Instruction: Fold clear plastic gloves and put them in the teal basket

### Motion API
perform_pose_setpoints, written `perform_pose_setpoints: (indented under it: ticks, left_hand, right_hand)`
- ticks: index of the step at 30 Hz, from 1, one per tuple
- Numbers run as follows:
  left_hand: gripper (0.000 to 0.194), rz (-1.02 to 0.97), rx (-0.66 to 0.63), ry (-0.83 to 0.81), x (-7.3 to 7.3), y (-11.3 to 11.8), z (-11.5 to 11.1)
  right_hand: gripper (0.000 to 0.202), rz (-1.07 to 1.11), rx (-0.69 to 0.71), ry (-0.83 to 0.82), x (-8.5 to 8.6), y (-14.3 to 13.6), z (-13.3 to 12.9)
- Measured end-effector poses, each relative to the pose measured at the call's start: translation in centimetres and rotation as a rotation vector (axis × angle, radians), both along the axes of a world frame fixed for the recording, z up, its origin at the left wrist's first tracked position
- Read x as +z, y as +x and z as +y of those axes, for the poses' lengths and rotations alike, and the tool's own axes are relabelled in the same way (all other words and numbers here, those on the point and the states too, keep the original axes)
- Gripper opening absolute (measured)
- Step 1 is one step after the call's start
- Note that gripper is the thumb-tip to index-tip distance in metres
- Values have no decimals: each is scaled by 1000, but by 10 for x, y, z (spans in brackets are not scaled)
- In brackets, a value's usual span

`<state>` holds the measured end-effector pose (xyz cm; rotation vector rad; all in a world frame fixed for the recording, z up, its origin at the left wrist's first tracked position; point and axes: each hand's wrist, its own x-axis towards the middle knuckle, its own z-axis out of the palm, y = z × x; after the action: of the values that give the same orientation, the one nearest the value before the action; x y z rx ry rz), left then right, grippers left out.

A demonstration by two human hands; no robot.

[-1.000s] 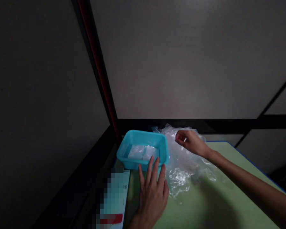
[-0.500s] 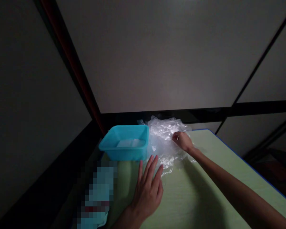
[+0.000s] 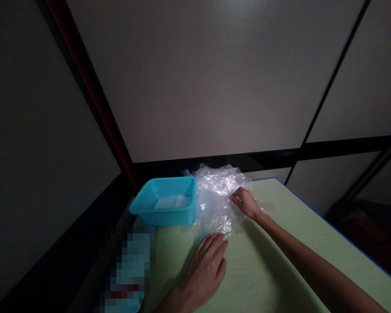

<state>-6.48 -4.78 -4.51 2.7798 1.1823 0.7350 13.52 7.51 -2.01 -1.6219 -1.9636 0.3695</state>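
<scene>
A heap of clear plastic bags lies crumpled at the far side of the table. My right hand pinches the plastic at the heap's right side, thumb and fingers closed together. Closer to me, my left hand is stretched out low over the table, palm down, its fingertips at the near edge of the plastic. Left of the heap stands a turquoise plastic basin, with flat whitish pieces on its bottom that I cannot identify.
The pale green table has a blue edge and stands against light cabinet panels with a dark strip. At lower left is a blurred-out light blue thing. Dark panels rise on the left.
The view has shifted slightly. My left hand has drawn back towards me, with its fingers closer together. My right hand has moved a little nearer and now pinches the plastic.
</scene>
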Motion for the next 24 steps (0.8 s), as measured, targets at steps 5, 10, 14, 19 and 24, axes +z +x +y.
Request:
perform_pose_setpoints:
  ticks: [5,10,14,19,24]
  left_hand:
    - [47,-15,-17,-30,1,4,7]
    - [42,-528,-21,-350,2,16,9]
    - [43,-986,-239,-781,-13,21,17]
    - [52,-1241,-294,-1134,-18,24,25]
    - [30,-1461,-163,-1257,-7,27,24]
  right_hand:
    - [33,246,27,37,30,9,-7]
    - [43,702,202,-134,53,26,-44]
    - [28,1138,268,-400,29,39,-73]
    - [22,1134,175,-579,-23,44,-84]
    - [19,1120,167,-672,-37,46,-81]
